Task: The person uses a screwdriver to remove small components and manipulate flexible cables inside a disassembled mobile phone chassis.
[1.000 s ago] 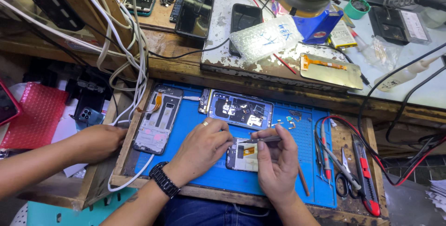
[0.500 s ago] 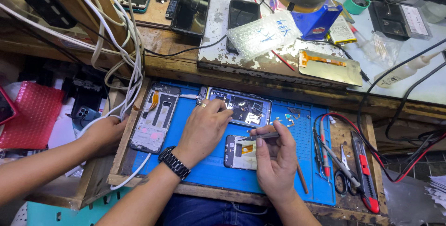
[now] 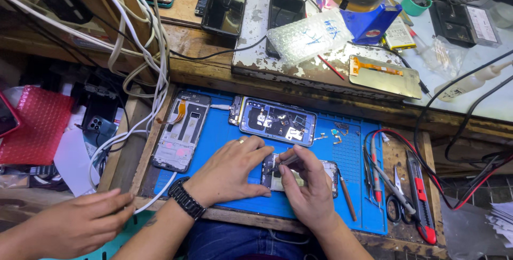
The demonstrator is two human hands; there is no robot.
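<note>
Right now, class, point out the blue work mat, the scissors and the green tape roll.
blue work mat [image 3: 224,132]: head view, bare upper-left area.
scissors [image 3: 396,201]: head view, near the pivot.
green tape roll [image 3: 416,2]: head view, its ring.

Both forearms are bare, with no sleeves. The left hand [image 3: 231,170] wears a slim gold-coloured metal ring [image 3: 241,141] on one finger and, just behind it at the wrist, a black link-band wristwatch [image 3: 186,202]. The right hand [image 3: 305,188] is unadorned.
</note>
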